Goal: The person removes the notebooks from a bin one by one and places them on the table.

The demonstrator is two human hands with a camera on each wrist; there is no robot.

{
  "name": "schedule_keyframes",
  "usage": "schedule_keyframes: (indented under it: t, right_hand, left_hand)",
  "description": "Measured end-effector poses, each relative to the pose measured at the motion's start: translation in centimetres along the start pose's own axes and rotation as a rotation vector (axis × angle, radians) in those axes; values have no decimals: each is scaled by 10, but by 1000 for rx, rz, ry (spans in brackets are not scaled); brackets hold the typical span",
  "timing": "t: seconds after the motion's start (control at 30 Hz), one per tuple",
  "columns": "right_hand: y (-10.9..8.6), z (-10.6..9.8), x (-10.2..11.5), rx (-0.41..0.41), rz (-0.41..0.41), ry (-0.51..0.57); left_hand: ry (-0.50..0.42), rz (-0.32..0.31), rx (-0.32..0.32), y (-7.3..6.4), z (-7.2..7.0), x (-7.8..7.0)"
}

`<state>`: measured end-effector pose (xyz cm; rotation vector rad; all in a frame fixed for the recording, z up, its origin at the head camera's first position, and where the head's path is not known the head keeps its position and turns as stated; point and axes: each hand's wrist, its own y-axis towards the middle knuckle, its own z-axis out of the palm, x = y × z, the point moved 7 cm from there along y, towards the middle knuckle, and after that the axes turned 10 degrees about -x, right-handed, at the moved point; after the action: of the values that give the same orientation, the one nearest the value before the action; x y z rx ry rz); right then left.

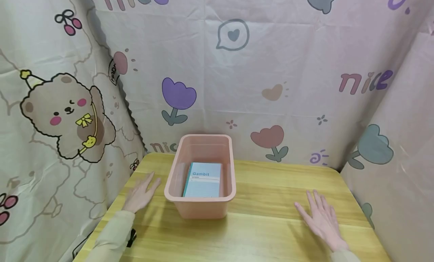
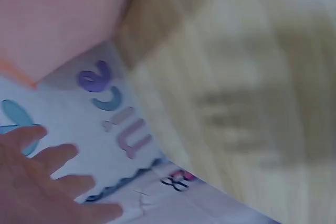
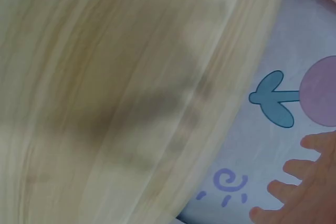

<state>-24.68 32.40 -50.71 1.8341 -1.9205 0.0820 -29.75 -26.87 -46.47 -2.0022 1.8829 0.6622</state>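
Note:
A pink plastic bin [image 1: 203, 209] stands on the wooden table, left of the middle in the head view. Inside it lies a pale blue notebook [image 1: 205, 181] with "Gambit" printed on its cover. My left hand [image 1: 140, 192] is just left of the bin, fingers extended and apart from it, holding nothing. Over the right part of the table is my right hand [image 1: 320, 218], its fingers spread and nothing in them. Both wrist views show the same outstretched fingers, the left hand [image 2: 42, 182] near the pink bin [image 2: 58, 19] and the right hand [image 3: 304, 187] above the wood.
The light wooden table [image 1: 271, 232] reaches back to a printed curtain [image 1: 298, 58] with flowers and "nice" lettering. Another curtain with a bear [image 1: 68, 115] hangs along the left side. A small black object [image 1: 131, 238] shows beside the left sleeve.

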Motion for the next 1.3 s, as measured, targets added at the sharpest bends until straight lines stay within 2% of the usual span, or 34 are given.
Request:
schedule_keyframes:
  t: [0.1, 0.27, 0.37, 0.5, 0.67, 1.0, 1.3]
  right_hand:
    - [0, 0, 4, 6, 0, 16]
    - [2, -1, 10, 4, -5, 30]
    - [3, 0, 14, 9, -8, 37]
    - [3, 0, 19, 10, -21, 45]
    - [4, 0, 25, 14, -29, 45]
    - [5, 1, 37, 11, -60, 36]
    - [9, -6, 60, -3, -101, 54]
  left_hand:
    - [-122, 1, 58, 2, -4, -14]
    - [-288, 5, 115, 7, -8, -37]
    - [-419, -42, 164, 11, -4, -45]
    - [-532, -102, 214, 14, 0, -53]
    - [-558, -117, 216, 18, 0, -58]
    - [-525, -99, 203, 19, -4, -63]
    - [-535, -105, 208, 8, -1, -63]
